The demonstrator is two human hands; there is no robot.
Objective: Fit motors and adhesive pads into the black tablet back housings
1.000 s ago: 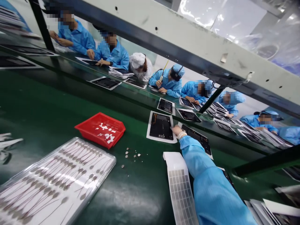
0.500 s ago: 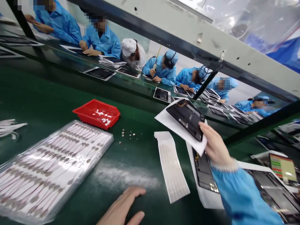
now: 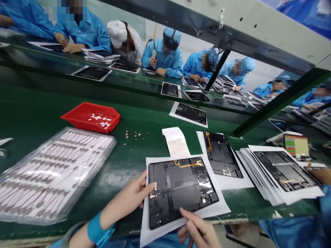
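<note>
One black tablet casing (image 3: pixel 178 193), on a white paper sheet (image 3: pixel 218 210), over the near edge of the green counter (image 3: pixel 144 115). Left hand (image 3: pixel 139 189), blue band (image 3: pixel 96 228) at its wrist: holding the casing's left side, thumb on top, fingers mostly hidden beneath. Right hand (image 3: pixel 200 229): index fingertip at the casing's lower edge, other fingers curled; whether it grips, cannot tell. One label strip (image 3: pixel 177 143), partly covered, just beyond. One second casing (image 3: pixel 223 155), right, on paper. One red tray (image 3: pixel 77 119), white scraps (image 3: pixel 99 119) inside. One clear tray (image 3: pixel 102 165), rows of wired discs.
</note>
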